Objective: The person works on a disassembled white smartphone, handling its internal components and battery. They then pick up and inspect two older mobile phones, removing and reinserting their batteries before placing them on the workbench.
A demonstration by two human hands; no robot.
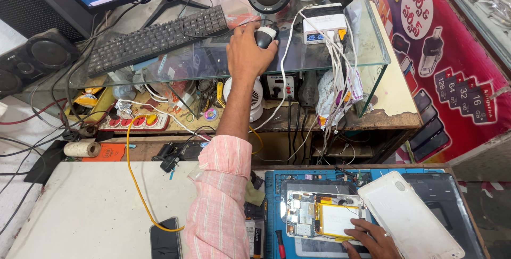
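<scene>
Mouse [264,38] under left hand [247,51]

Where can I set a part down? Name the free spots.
Free: the white tabletop, left of the yellow cable. Crowded: the blue mat under the tablet, and the glass shelf with its keyboard.

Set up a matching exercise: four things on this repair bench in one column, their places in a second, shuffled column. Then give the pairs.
Things:
1. mouse
2. opened tablet
3. keyboard
4. white back cover

Places:
A. on the glass shelf, left of the mouse
B. on the blue mat, under the right hand
C. under the left hand
D. leaning at the tablet's right edge

Pairs: 1-C, 2-B, 3-A, 4-D
</scene>
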